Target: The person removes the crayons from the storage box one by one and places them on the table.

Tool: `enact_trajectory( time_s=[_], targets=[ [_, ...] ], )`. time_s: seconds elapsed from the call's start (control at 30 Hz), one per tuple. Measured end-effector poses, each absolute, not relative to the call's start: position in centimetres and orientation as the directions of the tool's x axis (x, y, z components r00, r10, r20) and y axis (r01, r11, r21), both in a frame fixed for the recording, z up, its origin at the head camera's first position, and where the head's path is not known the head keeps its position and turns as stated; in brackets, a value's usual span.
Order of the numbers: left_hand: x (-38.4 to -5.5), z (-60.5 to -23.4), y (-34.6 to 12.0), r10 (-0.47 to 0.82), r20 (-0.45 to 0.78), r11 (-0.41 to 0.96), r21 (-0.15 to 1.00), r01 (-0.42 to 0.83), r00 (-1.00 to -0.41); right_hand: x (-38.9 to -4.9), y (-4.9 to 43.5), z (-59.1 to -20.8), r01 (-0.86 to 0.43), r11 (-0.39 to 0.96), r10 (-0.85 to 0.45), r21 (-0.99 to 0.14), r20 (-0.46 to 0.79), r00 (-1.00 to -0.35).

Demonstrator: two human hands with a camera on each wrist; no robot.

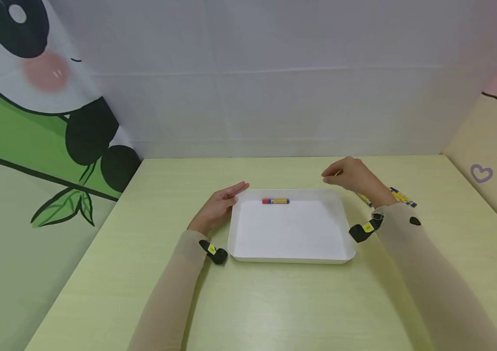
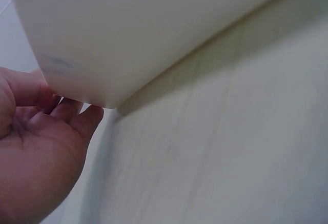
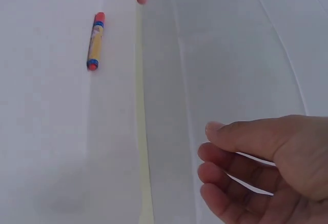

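A white rectangular tray (image 1: 292, 243) rests on the table. Inside it, near the back left, lies one red crayon (image 1: 276, 201) with a yellow wrapper and blue bands; the right wrist view also shows this crayon (image 3: 95, 42). My left hand (image 1: 218, 209) holds the tray's left edge, and in the left wrist view its fingers meet the tray (image 2: 128, 34) at a corner. Above the tray's back right corner hovers my right hand (image 1: 351, 175). Its fingers are loosely bent, with a gap between thumb and fingertips and nothing held, as the right wrist view shows.
More yellow-wrapped crayons (image 1: 403, 197) lie on the table right of the tray, partly hidden by the right wrist. A pale cloth wall (image 1: 275, 107) rises behind the table (image 1: 266, 307). Printed panels stand to the left and right.
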State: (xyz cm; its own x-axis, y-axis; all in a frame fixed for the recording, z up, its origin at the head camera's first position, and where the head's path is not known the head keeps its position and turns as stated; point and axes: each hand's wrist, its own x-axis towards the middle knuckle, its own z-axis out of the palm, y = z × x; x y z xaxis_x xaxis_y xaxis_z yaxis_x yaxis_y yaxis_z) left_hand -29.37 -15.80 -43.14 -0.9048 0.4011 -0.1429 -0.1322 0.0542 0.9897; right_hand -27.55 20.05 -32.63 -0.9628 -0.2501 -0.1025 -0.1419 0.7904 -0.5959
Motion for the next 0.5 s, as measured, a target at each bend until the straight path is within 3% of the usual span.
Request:
enact_trajectory(
  time_s=[0.23,0.5],
  targets=[
    [-29.3,-43.1,-15.8,0.410,-0.150,0.023,0.988,-0.154,-0.900,-28.6,15.9,-34.9,-0.244,0.779,-0.371,-0.578,-0.110,-0.922],
    [-29.4,-43.1,-16.0,0.411,-0.149,0.030,0.988,-0.151,-0.899,-28.7,12.8,-36.4,-0.230,0.787,-0.395,-0.572,-0.182,-0.900]
  ],
)
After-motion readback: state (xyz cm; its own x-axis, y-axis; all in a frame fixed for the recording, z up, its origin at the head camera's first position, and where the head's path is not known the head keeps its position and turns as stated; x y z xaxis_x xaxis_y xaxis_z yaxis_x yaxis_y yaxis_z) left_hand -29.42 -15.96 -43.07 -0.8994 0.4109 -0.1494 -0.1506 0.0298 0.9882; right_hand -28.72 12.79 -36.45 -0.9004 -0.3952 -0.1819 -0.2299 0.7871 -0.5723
